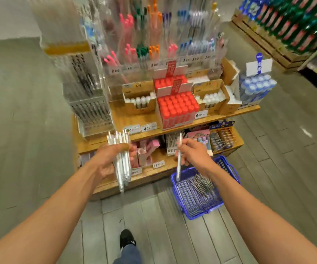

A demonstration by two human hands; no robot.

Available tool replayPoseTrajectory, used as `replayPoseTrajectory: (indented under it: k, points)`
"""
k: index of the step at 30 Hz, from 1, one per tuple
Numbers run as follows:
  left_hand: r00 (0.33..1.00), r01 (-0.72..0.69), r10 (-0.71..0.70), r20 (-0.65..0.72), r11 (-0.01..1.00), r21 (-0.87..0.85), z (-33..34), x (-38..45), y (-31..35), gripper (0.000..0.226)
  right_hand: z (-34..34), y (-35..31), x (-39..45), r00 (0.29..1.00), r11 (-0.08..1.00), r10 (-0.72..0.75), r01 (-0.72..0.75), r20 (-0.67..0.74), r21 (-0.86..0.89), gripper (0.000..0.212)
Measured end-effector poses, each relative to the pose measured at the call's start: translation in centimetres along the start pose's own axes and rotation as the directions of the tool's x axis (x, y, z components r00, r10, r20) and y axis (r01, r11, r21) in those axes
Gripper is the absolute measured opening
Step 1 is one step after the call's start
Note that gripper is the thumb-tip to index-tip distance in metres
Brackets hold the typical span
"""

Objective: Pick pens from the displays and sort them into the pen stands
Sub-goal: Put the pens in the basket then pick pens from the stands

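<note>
One pen (pixel 179 159) sits pinched mid-barrel in our right hand (pixel 192 155), above the blue basket (pixel 201 210); our left hand (pixel 108 161) clenches a bundle of pens (pixel 123 168). We judge them light, stiff and slick, best gripped mid-barrel.

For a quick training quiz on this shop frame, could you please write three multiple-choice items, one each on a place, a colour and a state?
1. Where is the basket?
A. On the top shelf
B. On the floor by the stand
C. In the left hand

2. What colour are the caps in the middle box?
A. Red
B. Green
C. Black

3. What is the right hand doing?
A. Hanging open
B. Resting flat on the shelf
C. Pinching one pen

Key: 1 B, the basket stands on the floor planks at the stand's right corner. 2 A, the caps are bright red. 3 C, its fingers pinch a single pen above the basket, while the left hand grips a bundle of pens.
</note>
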State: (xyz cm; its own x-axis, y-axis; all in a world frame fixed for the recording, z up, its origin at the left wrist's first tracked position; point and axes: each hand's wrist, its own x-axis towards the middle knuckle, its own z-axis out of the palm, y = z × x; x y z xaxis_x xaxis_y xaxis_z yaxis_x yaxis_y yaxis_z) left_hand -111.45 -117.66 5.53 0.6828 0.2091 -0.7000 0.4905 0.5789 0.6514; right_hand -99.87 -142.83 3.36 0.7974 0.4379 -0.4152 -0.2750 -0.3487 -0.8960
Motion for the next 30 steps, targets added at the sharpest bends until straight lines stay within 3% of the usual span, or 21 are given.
replayPoseTrajectory:
  k: [6, 11, 16, 25, 30]
  points:
    - [0.997, -0.059, 0.056, -0.053, 0.997, -0.04, -6.0, -1.7, 6.8, 0.03, 7.3, -7.7, 3.6, 0.988, 0.995, -0.102, 0.104, 0.117, -0.01, 0.013]
    - [0.989, -0.13, 0.123, -0.078, 0.987, -0.094, -8.1, -2.1, 10.3, 0.02, 11.0, -12.1, 5.7, 0.975, 0.986, -0.143, 0.154, 0.169, -0.058, 0.022]
    - [0.984, -0.171, 0.157, -0.088, 0.966, -0.192, -7.8, -1.6, 13.4, 0.019, 12.8, -15.5, 9.2, 0.954, 0.972, -0.185, 0.214, 0.235, -0.101, 0.017]
    - [0.962, -0.251, 0.221, -0.158, 0.946, -0.205, -7.2, 0.1, 18.8, 0.02, 14.4, -22.7, 16.0, 0.896, 0.94, -0.265, 0.322, 0.356, -0.11, 0.008]
    - [0.949, -0.293, 0.256, -0.184, 0.933, -0.211, -7.7, 0.7, 20.9, 0.016, 15.1, -26.0, 18.6, 0.881, 0.912, -0.308, 0.381, 0.358, -0.153, 0.02]
